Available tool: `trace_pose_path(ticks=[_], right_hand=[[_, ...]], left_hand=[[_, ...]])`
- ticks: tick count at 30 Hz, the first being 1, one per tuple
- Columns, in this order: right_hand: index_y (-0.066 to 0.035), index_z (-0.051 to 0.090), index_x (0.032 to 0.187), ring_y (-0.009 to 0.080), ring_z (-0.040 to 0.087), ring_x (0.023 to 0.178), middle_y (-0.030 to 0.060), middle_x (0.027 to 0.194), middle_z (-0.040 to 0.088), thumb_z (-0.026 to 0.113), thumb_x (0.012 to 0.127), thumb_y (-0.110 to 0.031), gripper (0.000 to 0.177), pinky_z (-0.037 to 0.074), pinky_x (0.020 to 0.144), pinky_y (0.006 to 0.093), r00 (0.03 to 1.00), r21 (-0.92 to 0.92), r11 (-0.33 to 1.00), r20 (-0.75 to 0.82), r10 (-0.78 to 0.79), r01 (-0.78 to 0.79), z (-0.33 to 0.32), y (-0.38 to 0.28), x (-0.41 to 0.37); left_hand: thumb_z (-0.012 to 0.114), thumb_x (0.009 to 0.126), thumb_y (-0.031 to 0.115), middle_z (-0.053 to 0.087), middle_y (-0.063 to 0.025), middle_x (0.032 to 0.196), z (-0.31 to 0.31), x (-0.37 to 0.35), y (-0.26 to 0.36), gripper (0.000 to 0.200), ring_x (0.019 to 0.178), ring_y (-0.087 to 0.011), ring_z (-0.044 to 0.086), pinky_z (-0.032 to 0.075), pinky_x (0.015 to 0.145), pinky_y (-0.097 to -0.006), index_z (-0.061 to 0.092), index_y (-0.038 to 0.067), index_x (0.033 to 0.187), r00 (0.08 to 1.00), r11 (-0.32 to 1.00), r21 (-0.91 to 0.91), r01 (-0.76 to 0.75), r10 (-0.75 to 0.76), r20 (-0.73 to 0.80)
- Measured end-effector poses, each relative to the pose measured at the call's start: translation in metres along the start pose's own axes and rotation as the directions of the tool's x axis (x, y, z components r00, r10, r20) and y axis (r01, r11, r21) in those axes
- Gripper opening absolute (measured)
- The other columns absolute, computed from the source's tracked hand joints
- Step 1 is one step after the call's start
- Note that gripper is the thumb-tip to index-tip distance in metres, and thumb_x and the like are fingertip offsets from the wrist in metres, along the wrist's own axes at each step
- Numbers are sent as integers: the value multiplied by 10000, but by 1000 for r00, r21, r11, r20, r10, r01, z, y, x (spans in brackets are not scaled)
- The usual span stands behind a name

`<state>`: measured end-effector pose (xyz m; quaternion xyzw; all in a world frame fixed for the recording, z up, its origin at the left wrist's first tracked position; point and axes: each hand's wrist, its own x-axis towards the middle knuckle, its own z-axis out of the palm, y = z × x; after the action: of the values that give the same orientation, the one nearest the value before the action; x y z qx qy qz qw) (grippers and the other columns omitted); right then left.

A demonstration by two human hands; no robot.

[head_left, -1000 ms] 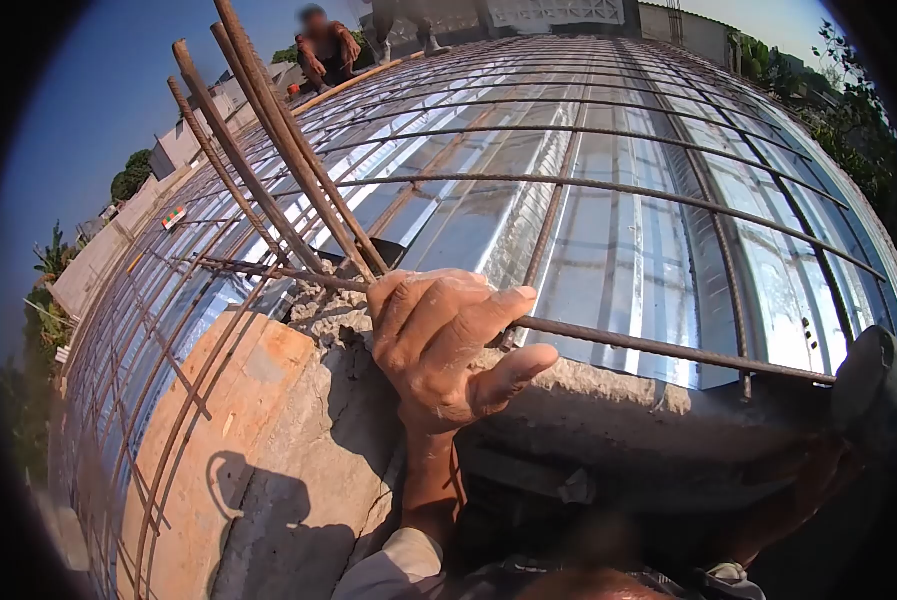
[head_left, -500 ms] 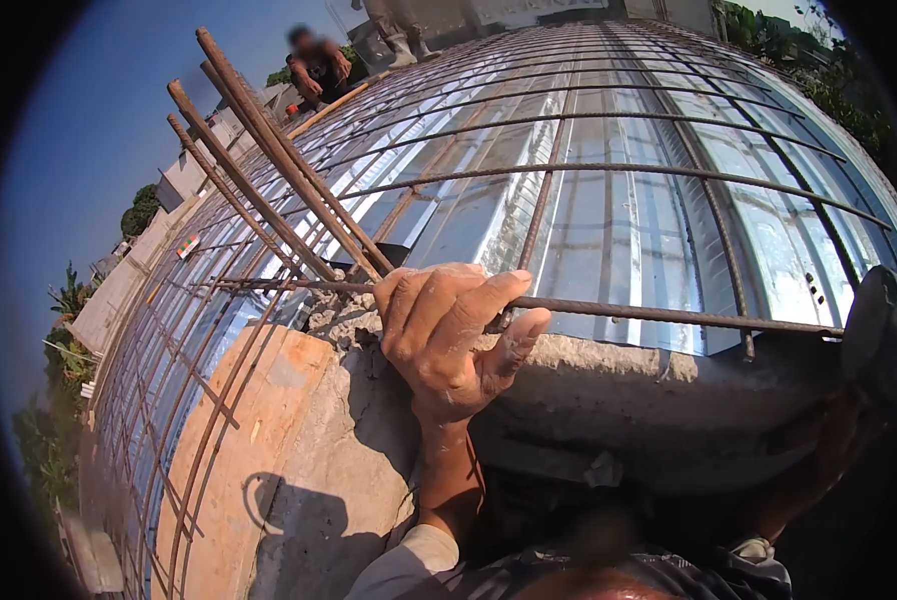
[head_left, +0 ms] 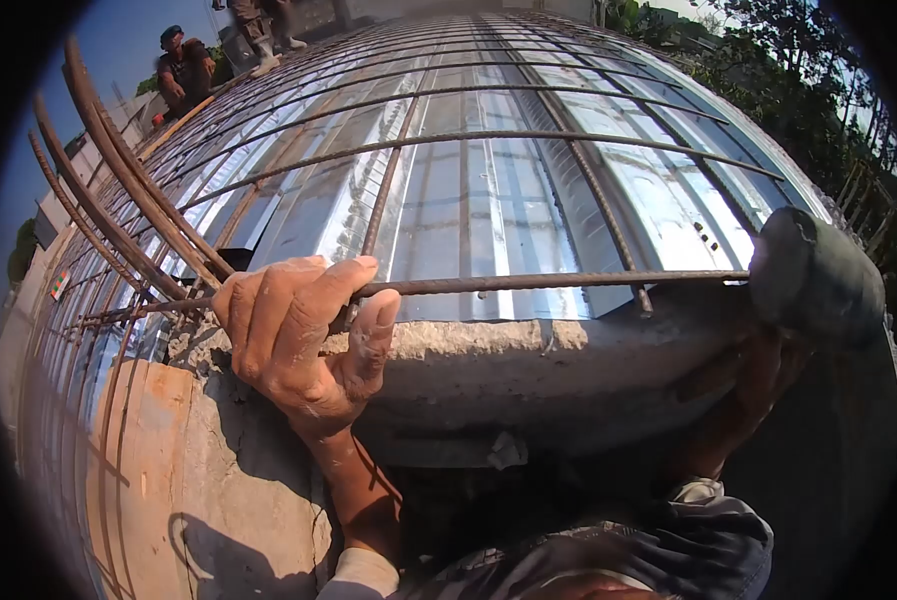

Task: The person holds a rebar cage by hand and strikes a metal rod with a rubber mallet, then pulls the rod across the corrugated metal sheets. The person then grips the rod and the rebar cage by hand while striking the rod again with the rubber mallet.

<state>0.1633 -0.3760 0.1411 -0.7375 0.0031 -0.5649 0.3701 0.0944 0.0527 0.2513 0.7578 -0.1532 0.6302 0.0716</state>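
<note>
A long ribbed steel bar runs crosswise just above the concrete edge. My left hand is wrapped round its left part, thumb toward the camera. At the bar's right end is a dark, rounded mallet head, which touches or overlaps the bar. My right hand is in shadow just below that head, closed round what seems to be its handle, mostly hidden. Behind the bar, a grid of steel bars lies over shiny corrugated metal sheets.
Several thick bars stick up at the left. A wooden board lies against rough concrete at lower left. A person crouches at the far left, and another person's legs stand nearby. Trees rise at the right.
The view has swung to the right, so the bars, sheets and my left hand appear further left. The mallet head and my right arm show more fully. My left hand keeps its hold.
</note>
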Motion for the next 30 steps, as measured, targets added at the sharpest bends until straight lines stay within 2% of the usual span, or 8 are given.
trace_pose_path(ticks=[4,6,7,9,11,20,25,30], right_hand=[[-12,670,1006,245,622,926,139,1059,623,686,852,-95,176,509,801,405,974,318,936,109,-197,153,6,-69,13],[-23,677,1001,232,643,931,129,1099,639,700,838,-71,172,520,774,376,922,278,917,178,-342,286,0,-68,20],[-29,681,995,229,651,925,124,1098,649,706,832,-67,168,524,760,366,918,250,915,161,-362,317,3,-77,19],[-41,687,990,230,665,908,119,1081,669,718,820,-59,173,529,739,359,915,280,902,146,-377,328,6,-88,25],[-51,689,993,238,676,887,118,1049,689,731,808,-52,191,532,726,365,919,406,869,143,-367,284,8,-94,30],[-34,668,1087,285,685,909,123,1035,691,764,740,-64,361,538,786,387,907,301,889,135,-398,346,6,-98,37],[-116,632,1143,343,479,1217,121,1221,591,766,695,-239,484,254,1089,516,900,347,871,137,-415,349,12,-86,38],[-107,623,1155,337,418,1290,133,1270,563,757,691,-268,510,228,1110,519,899,323,889,186,-397,326,9,-92,42]], left_hand=[[643,924,379,643,-48,755,-3,3,4,285,740,-255,613,413,793,-388,710,104,893,1000,1000,13,8,-8,25],[614,945,371,646,-66,769,-5,4,5,294,754,-262,614,413,798,-395,694,92,899,999,999,35,-4,2,46],[587,958,268,672,-106,863,-11,3,7,249,818,-288,607,431,838,-413,688,43,929,993,999,37,10,-14,117],[583,962,235,673,-104,880,-11,3,8,221,834,-287,603,432,841,-416,689,43,934,992,999,49,-8,2,127],[583,962,221,669,-101,880,-11,4,12,207,836,-284,594,427,844,-415,688,43,940,991,999,53,7,-13,131],[572,990,236,633,-80,839,-11,1,10,229,825,-277,565,411,834,-411,689,46,938,991,998,59,7,-15,133],[575,994,265,670,-76,849,-9,-1,6,247,809,-248,584,421,823,-401,683,58,914,992,996,86,3,-13,124],[567,993,235,642,-89,854,-10,-2,6,248,839,-279,582,417,842,-415,683,20,951,989,996,83,16,-28,146]])
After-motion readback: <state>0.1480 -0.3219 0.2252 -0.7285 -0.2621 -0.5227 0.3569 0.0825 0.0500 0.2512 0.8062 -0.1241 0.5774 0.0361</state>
